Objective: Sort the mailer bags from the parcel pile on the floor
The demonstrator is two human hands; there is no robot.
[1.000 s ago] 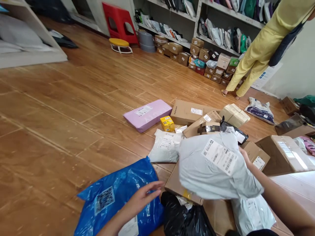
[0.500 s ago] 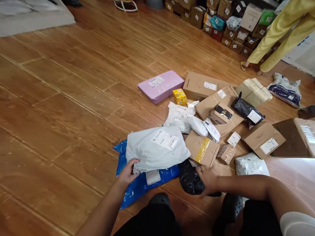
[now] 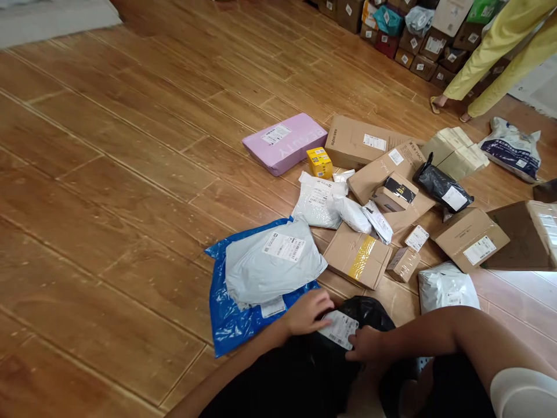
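Note:
My left hand (image 3: pixel 307 312) and my right hand (image 3: pixel 365 343) both grip a black plastic parcel (image 3: pixel 365 310) with a white label (image 3: pixel 338 329), held close to my knees. Just left of it a grey mailer bag (image 3: pixel 272 264) lies on top of a blue plastic bag (image 3: pixel 230 316) on the wooden floor. A taped brown box (image 3: pixel 357 255) sits right beyond the black parcel.
Parcels are scattered ahead: a pink box (image 3: pixel 285 142), a small yellow box (image 3: pixel 319 162), white bags (image 3: pixel 319 203), several brown cartons (image 3: pixel 470 238) and another black bag (image 3: pixel 439 186). A person in yellow trousers (image 3: pixel 491 64) stands at the far right by stacked boxes (image 3: pixel 418 35).
The grey mailer went from my right hand onto the blue bag. My left hand let go of it, and both hands now hold the black parcel, label turned up.

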